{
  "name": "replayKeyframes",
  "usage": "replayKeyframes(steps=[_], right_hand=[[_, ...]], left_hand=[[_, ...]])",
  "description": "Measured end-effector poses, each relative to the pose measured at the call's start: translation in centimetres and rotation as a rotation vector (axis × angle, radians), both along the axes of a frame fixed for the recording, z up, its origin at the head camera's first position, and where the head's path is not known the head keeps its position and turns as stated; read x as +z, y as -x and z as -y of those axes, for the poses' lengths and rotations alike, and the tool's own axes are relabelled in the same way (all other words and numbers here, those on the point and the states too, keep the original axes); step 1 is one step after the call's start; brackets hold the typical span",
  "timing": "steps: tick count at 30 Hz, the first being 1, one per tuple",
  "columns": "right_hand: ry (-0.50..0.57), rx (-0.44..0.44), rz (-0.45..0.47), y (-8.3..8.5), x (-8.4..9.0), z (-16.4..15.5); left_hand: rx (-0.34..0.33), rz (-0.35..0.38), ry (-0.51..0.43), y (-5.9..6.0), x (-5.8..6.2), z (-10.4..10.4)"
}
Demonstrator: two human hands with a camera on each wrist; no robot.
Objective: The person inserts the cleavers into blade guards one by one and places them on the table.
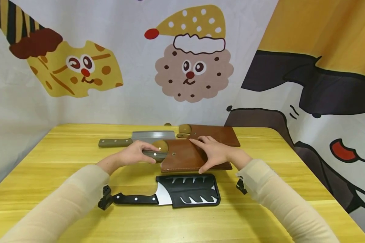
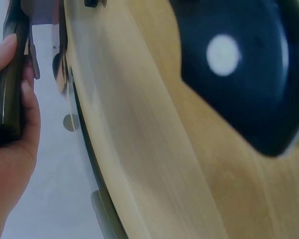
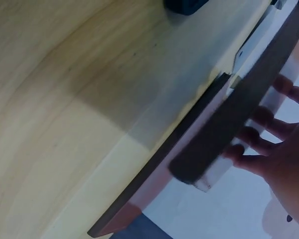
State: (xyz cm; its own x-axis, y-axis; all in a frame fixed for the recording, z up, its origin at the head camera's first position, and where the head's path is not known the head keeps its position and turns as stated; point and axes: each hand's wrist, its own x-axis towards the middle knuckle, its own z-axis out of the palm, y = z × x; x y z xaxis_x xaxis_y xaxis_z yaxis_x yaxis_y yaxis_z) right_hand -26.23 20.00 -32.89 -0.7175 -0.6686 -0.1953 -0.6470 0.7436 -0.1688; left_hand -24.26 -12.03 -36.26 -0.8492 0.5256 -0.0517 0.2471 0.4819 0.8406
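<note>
I judge the cleaver is going into, or coming out of, its brown leather sheath [image 1: 191, 156] at the worktop's [image 1: 61, 162] centre. My left hand [image 1: 137, 153] curls round the dark handle [image 1: 154, 154] at nine o'clock of the sheath; my right hand [image 1: 211, 152] lies flat, fingers spread, pressing the sheath down. Next calls for a straight slide along the sheath while the right keeps it pinned.

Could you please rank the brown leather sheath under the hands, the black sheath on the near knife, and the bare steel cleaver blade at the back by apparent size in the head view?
1. Brown leather sheath, largest.
2. Black sheath, close behind; being nearer the camera makes this uncertain.
3. Bare steel cleaver blade, smallest, though farthest away and partly hidden.
</note>
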Motion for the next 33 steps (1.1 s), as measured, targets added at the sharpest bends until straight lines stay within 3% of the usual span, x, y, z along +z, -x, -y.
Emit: replayKeyframes(steps=[6, 22, 33], right_hand=[[-0.017, 0.011, 0.003, 0.5, -0.5, 0.2], [-0.088, 0.004, 0.079, 1.6, -2.5, 1.2], [-0.143, -0.025, 0.122, 1.7, -3.0, 2.0]], left_hand=[[0.005, 0.002, 0.015, 0.2, -0.3, -0.1], [-0.034, 0.076, 0.022, 1.2, -2.6, 0.5], [-0.06, 0.03, 0.039, 1.3, -3.1, 1.1]])
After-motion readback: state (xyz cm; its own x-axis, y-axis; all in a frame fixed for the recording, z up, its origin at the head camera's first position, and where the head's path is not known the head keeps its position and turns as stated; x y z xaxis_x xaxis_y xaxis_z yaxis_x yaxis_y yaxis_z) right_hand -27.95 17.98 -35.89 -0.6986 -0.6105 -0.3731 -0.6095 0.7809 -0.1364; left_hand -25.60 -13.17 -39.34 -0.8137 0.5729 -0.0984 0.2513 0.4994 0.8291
